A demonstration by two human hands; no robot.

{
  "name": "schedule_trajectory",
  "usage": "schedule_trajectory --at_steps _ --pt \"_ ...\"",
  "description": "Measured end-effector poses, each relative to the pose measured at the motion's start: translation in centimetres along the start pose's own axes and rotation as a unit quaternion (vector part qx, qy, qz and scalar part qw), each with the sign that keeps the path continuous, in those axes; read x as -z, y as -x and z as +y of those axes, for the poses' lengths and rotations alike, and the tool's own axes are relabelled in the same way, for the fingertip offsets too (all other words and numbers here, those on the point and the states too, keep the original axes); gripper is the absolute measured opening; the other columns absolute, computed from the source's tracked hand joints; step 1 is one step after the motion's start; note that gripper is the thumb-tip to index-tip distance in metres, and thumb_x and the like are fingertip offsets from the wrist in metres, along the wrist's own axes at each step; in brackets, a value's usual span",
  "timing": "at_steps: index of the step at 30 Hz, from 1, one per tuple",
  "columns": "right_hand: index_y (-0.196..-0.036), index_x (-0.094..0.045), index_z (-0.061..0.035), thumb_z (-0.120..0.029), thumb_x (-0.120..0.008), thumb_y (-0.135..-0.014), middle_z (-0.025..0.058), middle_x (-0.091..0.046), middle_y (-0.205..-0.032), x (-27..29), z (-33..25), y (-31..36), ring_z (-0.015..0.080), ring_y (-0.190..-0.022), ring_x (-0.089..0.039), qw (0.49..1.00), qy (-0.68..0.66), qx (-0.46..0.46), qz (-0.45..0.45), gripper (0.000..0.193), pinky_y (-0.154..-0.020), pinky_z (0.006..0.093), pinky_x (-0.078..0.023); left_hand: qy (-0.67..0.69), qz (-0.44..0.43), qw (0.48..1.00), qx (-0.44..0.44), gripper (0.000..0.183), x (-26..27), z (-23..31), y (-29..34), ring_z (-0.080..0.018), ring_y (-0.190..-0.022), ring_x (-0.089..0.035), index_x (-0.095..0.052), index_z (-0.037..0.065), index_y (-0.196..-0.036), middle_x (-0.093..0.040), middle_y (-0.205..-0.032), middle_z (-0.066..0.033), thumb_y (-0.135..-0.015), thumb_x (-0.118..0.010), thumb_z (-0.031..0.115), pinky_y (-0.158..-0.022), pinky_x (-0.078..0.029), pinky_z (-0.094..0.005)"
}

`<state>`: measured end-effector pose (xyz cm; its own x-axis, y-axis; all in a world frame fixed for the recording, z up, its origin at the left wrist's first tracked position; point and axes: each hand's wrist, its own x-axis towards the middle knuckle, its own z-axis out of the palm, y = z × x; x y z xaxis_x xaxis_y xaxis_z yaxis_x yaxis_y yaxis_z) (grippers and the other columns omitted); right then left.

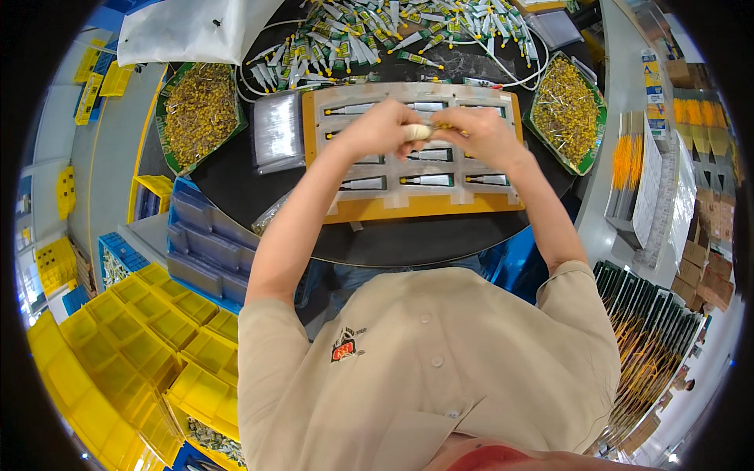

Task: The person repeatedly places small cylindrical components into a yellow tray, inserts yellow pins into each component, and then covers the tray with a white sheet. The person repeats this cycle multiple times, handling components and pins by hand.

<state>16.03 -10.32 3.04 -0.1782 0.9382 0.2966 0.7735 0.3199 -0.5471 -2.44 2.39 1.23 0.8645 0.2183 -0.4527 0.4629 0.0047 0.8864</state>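
Tubes in tray, 2 boxes of yellow pieces, fingers pinching blurred item

Over the tray: left hand and right hand, partly covering tubes; I am seeing only blur where they are meeting. Behind the tray: tube pile, running off the upper edge. Behind-left of the tray: white bag, that edge cropping it. Front-left of the tray: yellow bins, the round rim cutting them.

No lettering reads clearly, even on the shirt emblem.
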Motion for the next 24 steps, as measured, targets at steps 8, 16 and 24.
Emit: schedule_trajectory --at_steps 8,16,24 --pt "-0.103 -0.071 -0.0040 -0.012 -0.069 -0.090 0.0113 -0.069 -0.089 -4.1 -1.4 0.8 0.0326 -0.077 -0.066 0.986 -0.126 -0.012 -0.112 0.015 -0.068 0.0394 -0.054 -0.273 0.218 0.929 -0.120 0.011 -4.7 -4.4 7.3 -0.0458 -0.093 -0.061 -0.056 0.002 -0.101 -0.062 -0.096 -0.0230 -0.090 -0.055 0.003 -0.077 -0.048 -0.0515" --pt "-0.096 -0.068 -0.0056 -0.006 -0.074 -0.083 0.0076 -0.063 -0.087 -4.2 4.9 -0.7 0.0277 -0.079 -0.064 0.987 0.099 0.021 0.125 0.015 -0.067 0.0373 -0.050 -0.249 0.314 0.914 -0.060 0.016 1.7 -4.4 6.3 -0.0473 -0.096 -0.060 -0.059 0.003 -0.109 -0.065 -0.104 -0.0240 -0.096 -0.051 0.010 -0.079 -0.048 -0.0519" --pt "-0.092 -0.069 -0.0091 -0.014 -0.076 -0.078 0.0014 -0.061 -0.089 -3.9 4.9 2.3 0.0208 -0.086 -0.059 0.982 0.152 0.069 0.090 0.017 -0.081 0.0365 -0.045 -0.227 0.357 0.893 -0.152 0.016 0.1 -4.4 2.6 -0.0425 -0.103 -0.058 -0.059 0.000 -0.104 -0.061 -0.112 -0.0183 -0.088 -0.059 -0.003 -0.085 -0.049 -0.0463"
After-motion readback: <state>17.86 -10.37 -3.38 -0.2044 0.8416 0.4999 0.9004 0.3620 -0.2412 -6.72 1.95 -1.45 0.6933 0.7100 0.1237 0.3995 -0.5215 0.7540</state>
